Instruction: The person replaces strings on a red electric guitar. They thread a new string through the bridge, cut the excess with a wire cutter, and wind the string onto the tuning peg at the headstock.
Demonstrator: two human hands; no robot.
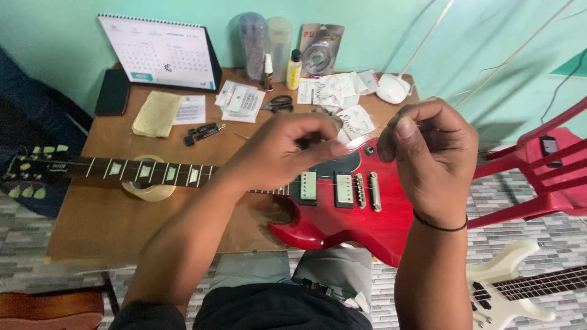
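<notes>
A red electric guitar [342,217] lies flat on a wooden table [98,220], its neck [140,171] pointing left toward the headstock [30,174]. My left hand [281,150] hovers above the neck joint with fingertips pinched together. My right hand [431,153] is raised over the guitar's bridge [375,191], fingers curled and pinched too. A thin guitar string seems to run between both hands, but it is too fine to see clearly. A black band circles my right wrist.
At the table's back stand a desk calendar [162,52], clear tubes [266,43], small bottles [293,68], string packets [342,91], scissors [279,102] and a yellow cloth [156,113]. A tape roll [150,190] props the neck. A red chair [538,165] and white guitar [513,287] stand at right.
</notes>
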